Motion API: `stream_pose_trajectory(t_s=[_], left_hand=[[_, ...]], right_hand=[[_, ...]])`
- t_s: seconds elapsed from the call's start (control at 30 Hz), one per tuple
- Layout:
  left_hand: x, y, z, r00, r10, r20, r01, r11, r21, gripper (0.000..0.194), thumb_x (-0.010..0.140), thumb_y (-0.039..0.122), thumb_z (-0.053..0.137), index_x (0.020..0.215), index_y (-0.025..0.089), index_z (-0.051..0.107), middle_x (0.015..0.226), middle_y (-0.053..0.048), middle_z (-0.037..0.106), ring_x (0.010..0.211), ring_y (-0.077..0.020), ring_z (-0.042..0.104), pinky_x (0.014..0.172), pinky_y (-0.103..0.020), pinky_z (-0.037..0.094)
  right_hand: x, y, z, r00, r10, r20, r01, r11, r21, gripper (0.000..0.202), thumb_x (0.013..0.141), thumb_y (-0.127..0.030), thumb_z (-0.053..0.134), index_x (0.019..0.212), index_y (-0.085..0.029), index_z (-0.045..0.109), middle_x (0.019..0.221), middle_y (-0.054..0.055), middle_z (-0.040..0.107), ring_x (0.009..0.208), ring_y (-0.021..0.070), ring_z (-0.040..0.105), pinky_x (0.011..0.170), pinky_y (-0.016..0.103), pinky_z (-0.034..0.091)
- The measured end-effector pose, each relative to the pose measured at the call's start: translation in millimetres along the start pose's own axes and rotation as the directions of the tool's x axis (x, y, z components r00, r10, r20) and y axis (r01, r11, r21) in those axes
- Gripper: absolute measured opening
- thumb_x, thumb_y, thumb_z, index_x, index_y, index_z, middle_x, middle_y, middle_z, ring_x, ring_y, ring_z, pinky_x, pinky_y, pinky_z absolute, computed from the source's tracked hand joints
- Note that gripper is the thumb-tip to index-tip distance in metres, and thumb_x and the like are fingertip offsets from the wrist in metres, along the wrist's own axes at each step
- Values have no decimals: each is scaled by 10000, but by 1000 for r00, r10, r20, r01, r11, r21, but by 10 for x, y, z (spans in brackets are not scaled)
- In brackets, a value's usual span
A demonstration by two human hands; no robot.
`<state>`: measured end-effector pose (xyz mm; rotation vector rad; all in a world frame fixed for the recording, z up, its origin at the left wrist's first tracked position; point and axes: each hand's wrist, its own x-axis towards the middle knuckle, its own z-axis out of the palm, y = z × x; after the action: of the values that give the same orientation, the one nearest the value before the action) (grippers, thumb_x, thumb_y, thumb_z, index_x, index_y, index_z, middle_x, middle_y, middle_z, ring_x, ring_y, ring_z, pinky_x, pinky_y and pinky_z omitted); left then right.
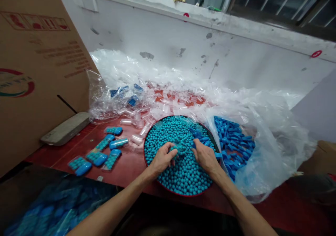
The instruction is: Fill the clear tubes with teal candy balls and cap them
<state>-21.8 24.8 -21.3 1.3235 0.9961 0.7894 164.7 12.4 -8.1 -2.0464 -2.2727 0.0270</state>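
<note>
A round tub (145,155) with a red rim is full of small turquoise balls (187,174). Over its left part, my left hand (164,158) is closed around a clear plastic container (180,147) with turquoise balls in it; its outline is blurred. My right hand (206,155) is over the tub's right side with its fingers curled, close to several blue plastic caps (203,135) lying on the balls. What its fingertips hold, if anything, is hidden. Left of the tub, several filled clear containers with blue caps (97,157) lie on the red table (126,169).
Empty clear containers (168,107) lie scattered behind the tub. An open plastic bag (262,152) of blue parts (233,145) is at the right. A large cardboard box (44,71) and a grey flat block (65,128) stand left. Bagged blue items (49,211) sit below the table edge.
</note>
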Motion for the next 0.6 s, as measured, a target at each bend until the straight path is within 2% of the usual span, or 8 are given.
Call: stream_pose_trajectory(t_s=[0.1,0.17,0.2,0.3,0.4,0.5,0.6], left_hand=[[-24,-22,5,992,-86,96,101,980,-170,304,730,369,480,932,147,432,632,17,578,383,-64,493,328,-143,283],[-50,-27,19,987,-98,124,120,975,-188,316,726,364,493,946,143,439,616,21,573,376,-57,489,325,-135,282],[-60,-29,27,988,-96,123,117,977,-179,310,726,359,497,943,144,443,607,28,565,371,-53,483,325,-133,283],[-71,-44,38,994,-57,98,69,991,-116,270,733,342,499,918,151,457,592,48,533,374,-46,470,332,-133,297],[-68,-63,20,996,-32,80,37,998,-58,218,754,322,477,893,155,461,585,59,504,378,-41,452,342,-136,298],[-77,-65,5,994,-27,108,29,999,-19,199,764,298,461,909,161,452,602,57,504,391,-44,443,357,-145,302],[-92,-61,24,991,-3,131,-2,999,33,195,762,277,466,919,161,462,575,69,466,409,-46,426,389,-154,315]], right_hand=[[-29,-2,-33,999,-5,35,3,999,51,233,829,-255,436,1037,-183,510,889,76,635,851,187,584,697,250,403],[-32,-23,-75,999,52,-5,-51,980,191,281,844,-270,401,1092,-173,494,974,92,625,912,188,575,762,275,414],[-37,-46,-107,999,45,-17,-38,955,295,306,854,-276,374,1120,-167,481,1025,93,611,943,180,566,793,279,414],[-89,-139,-219,990,-138,-20,127,834,536,329,853,-281,359,1129,-171,502,1107,68,583,1005,159,538,859,269,400],[-166,-153,-283,964,-261,46,195,817,542,306,816,-281,429,1077,-203,566,1074,56,607,985,191,552,867,308,400],[-188,-60,-265,974,-208,92,124,826,550,308,817,-289,424,1074,-206,570,1033,56,625,933,204,574,837,337,416],[-155,-6,-202,988,-146,52,76,749,658,318,822,-288,415,1095,-190,545,986,43,636,889,181,584,803,312,437]])
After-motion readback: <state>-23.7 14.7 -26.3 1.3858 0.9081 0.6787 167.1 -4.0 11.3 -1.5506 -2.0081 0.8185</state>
